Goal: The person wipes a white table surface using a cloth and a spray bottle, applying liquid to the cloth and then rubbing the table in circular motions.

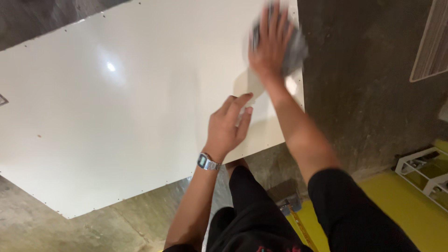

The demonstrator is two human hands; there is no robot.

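A grey cloth (293, 49) is pressed flat under the right hand (270, 44) at the far right corner of a large glossy white panel (116, 107) lying on the concrete floor (364, 88). The fingers are spread wide over the cloth, palm down; the hand is blurred, so the wipe seems quick. The left hand (227, 128) is rested on the panel nearer the body, fingers loosely curled, nothing held, w/ a metal wristwatch (207, 162) on the wrist.

For a good wipe, pressure is best kept even across the whole cloth (not just fingertips), and strokes are best overlapped toward the edge so no streak is left. The panel is best steadied w/ the left hand, since it could slide on the floor. Small fixings along the panel rim could snag the cloth, so they're best passed lightly.

Beyond: a yellow floor strip (396, 200), a white wire rack (422, 170) at right, approx. well apart from the panel.
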